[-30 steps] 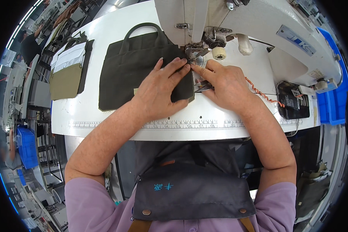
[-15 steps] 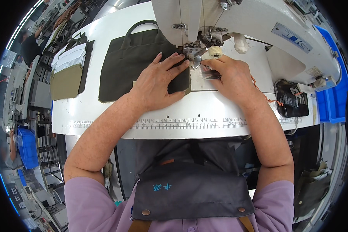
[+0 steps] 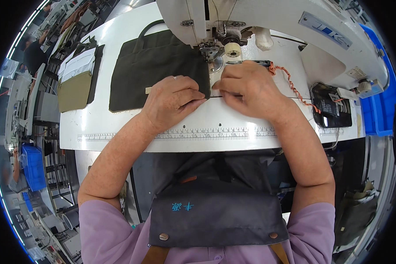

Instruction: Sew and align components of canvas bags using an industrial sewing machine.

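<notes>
A dark green bag panel (image 3: 160,66) with a loop handle lies flat on the white sewing table, its right edge by the needle area of the sewing machine (image 3: 213,55). My left hand (image 3: 171,99) pinches the panel's near right corner between thumb and fingers. Just right of that corner is my right hand (image 3: 250,90), its fingers curled and pressed together; whatever they hold is hidden. Beyond the right knuckles lie thread snips (image 3: 263,63), partly covered by the hand, tied to an orange cord (image 3: 291,83).
Olive and white fabric pieces (image 3: 78,83) lie at the table's left. A phone-like black object (image 3: 330,105) sits at the right, with a blue bin (image 3: 378,105) past it. A printed ruler (image 3: 207,134) runs along the table's front edge.
My right hand has let go of the thread snips and come nearer the panel's edge. My left hand has gone from lying flat on the panel to pinching its near corner.
</notes>
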`<state>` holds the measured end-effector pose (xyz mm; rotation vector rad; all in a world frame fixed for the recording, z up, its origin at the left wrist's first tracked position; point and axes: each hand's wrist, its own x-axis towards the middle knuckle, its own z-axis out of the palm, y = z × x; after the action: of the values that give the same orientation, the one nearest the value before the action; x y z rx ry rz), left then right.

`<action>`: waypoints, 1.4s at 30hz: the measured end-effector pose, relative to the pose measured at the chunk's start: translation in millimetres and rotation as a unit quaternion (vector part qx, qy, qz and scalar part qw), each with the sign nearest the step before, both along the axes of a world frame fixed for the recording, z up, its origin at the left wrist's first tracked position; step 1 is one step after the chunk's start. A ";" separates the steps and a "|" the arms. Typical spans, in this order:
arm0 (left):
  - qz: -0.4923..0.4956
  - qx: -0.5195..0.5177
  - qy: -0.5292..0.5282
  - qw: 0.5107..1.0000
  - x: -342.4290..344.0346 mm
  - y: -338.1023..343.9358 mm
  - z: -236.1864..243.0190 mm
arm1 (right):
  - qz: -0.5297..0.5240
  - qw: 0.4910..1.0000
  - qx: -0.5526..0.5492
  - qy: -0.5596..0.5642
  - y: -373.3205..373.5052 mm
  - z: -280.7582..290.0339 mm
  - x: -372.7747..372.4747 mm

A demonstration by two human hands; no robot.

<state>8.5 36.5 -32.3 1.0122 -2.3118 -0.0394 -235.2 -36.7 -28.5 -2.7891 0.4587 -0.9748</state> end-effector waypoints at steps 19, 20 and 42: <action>0.028 0.056 -0.010 0.998 -9.2 5.6 10.2 | 0.037 0.997 0.063 -0.004 0.4 -6.8 4.6; 0.029 0.057 -0.019 0.998 -9.7 6.2 11.4 | 0.035 0.997 0.065 -0.003 0.7 -7.2 4.1; -0.047 0.077 -0.094 0.991 16.6 1.4 12.1 | 0.030 0.993 -0.110 0.025 5.7 -9.3 16.7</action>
<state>25.1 37.9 -20.2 1.0206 -2.5606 -0.1679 -218.5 -31.0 -37.7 -3.0086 0.2876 -1.0012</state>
